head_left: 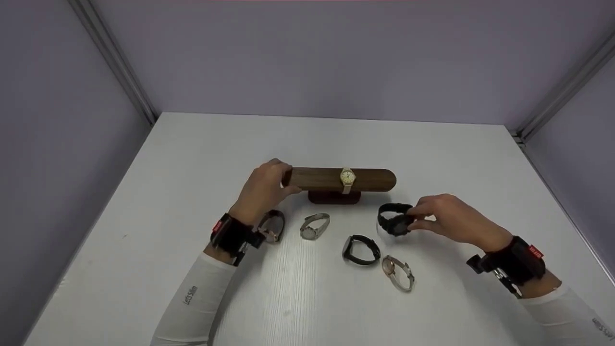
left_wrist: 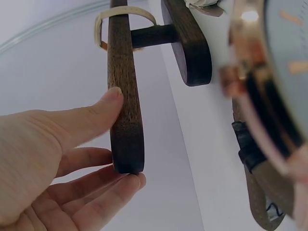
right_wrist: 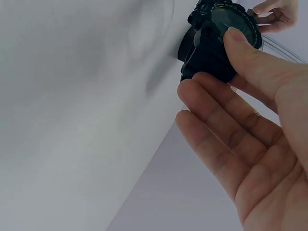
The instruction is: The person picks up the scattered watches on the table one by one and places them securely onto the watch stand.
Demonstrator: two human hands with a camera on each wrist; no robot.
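Note:
A dark wooden watch stand [head_left: 370, 179] stands mid-table, its bar carrying a gold-faced watch [head_left: 347, 177] with a cream strap [left_wrist: 125, 13]. My left hand [head_left: 287, 180] grips the bar's left end. In the left wrist view my thumb [left_wrist: 103, 108] lies on one face of the bar [left_wrist: 126, 72] and my fingers [left_wrist: 110, 195] curl under its tip. My right hand [head_left: 416, 218] pinches a black sport watch [head_left: 395, 222] just right of the stand's base [head_left: 335, 197]. In the right wrist view my thumb [right_wrist: 250, 57] rests on the dial of this black watch [right_wrist: 211, 36].
Several more watches lie on the white table [head_left: 336, 139]: a brown-strap one [head_left: 273, 227] by my left wrist, a silver one [head_left: 314, 227], a black-band one [head_left: 360, 250] and a pale metal one [head_left: 399, 273]. Lilac walls enclose the table on three sides.

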